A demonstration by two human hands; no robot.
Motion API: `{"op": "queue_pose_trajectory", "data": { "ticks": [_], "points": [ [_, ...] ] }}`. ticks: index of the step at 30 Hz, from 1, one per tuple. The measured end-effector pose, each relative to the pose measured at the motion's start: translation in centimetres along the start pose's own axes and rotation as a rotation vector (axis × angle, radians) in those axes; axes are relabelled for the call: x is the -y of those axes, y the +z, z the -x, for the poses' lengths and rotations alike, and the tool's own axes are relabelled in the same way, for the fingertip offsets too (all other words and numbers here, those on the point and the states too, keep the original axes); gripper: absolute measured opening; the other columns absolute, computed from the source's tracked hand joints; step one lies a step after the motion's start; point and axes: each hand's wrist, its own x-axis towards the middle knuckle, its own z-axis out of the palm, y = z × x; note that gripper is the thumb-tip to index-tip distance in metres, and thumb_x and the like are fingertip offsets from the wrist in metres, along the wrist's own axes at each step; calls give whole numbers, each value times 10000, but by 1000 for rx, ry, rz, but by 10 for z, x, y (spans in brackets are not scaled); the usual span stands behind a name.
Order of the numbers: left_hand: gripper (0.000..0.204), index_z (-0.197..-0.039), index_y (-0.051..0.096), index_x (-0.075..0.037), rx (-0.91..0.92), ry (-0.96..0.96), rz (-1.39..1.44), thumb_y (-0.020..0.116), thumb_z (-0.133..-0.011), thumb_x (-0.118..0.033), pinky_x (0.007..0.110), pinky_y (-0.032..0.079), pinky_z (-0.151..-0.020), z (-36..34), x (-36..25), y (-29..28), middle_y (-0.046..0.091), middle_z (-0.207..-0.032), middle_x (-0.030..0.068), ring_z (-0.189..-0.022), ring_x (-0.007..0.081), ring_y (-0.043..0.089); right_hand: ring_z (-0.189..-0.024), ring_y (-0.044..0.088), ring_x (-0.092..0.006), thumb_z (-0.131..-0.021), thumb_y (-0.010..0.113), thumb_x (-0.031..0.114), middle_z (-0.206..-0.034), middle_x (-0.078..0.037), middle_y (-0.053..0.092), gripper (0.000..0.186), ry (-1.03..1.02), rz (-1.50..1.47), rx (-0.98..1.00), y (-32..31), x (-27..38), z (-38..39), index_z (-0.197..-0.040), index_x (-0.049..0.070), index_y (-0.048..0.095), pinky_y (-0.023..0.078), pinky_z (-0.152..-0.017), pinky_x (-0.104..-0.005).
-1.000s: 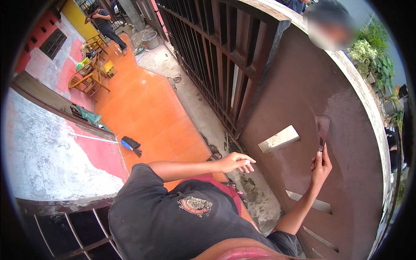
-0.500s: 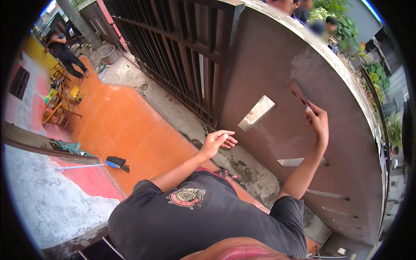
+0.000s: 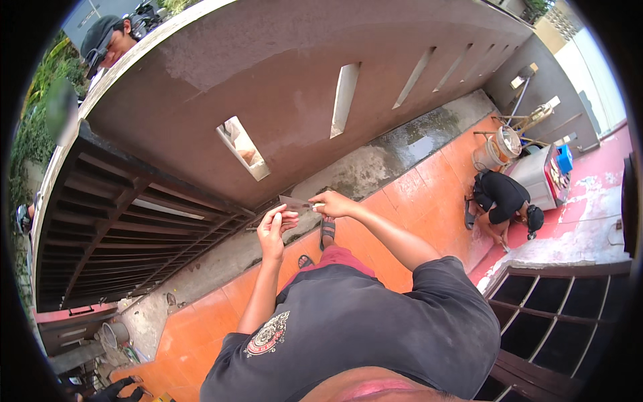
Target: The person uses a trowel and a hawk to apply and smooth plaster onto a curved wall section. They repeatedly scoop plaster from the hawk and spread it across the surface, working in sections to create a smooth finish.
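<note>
My right hand (image 3: 333,204) is closed on a scraper (image 3: 293,202), a flat-bladed tool whose grip is mostly covered by the fingers. Its blade points left, toward my left hand (image 3: 273,230). That hand is raised just beside the blade with its fingers loosely bent and apart, and nothing shows in it. Both hands are in front of my body, away from the brown wall (image 3: 288,107). The wall has slot-shaped openings and a paler, rough patch along its upper part.
A dark metal gate (image 3: 127,221) adjoins the wall at left. A person in black (image 3: 504,197) crouches at right by the pink and white wall, near buckets (image 3: 487,155). Another person in a cap (image 3: 104,40) is beyond the wall. Orange tiles (image 3: 402,201) cover the floor.
My body has turned to the right. The scraper has come off the wall and down to chest height, close to my left hand. The crouching person and buckets have come into view.
</note>
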Motion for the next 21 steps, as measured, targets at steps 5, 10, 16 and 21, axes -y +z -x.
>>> {"op": "queue_pose_trajectory", "data": {
  "ticks": [5, 10, 16, 21],
  "points": [
    [303, -1285, 621, 23, 155, -136, -40, 498, -1090, -172, 359, 613, -825, 15, 26, 18, 736, -1059, 173, -917, 223, 725, -577, 623, -152, -947, 647, 153, -693, -35, 643, 288, 265, -460, -431, 110, -99, 98, -1198, 19, 695, 500, -540, -341],
    [295, -1282, 625, 27, 361, -171, -66, 499, -1087, -157, 363, 610, -837, 17, 37, 73, 736, -1057, 174, -919, 221, 725, -509, 541, -99, -972, 644, 185, -681, -15, 605, 227, 393, -657, -471, 174, -129, 152, -1141, 40, 684, 417, -440, -288],
    [281, -1287, 627, 18, 393, -185, -24, 517, -1079, -134, 356, 616, -826, 22, 53, 138, 737, -1025, 152, -889, 207, 727, -625, 620, -140, -902, 639, 140, -790, -59, 659, 370, 114, -729, -797, 85, -127, 174, -1255, 28, 629, 502, -560, -320],
    [407, -1410, 534, -31, 286, -328, -84, 485, -1093, -281, 421, 524, -991, 28, 92, 194, 674, -1228, 145, -1101, 230, 662, -825, 680, -198, -894, 641, 140, -902, -101, 698, 397, -142, -600, -969, 13, -90, 246, -1269, 18, 603, 521, -733, -354]
  ]
}}
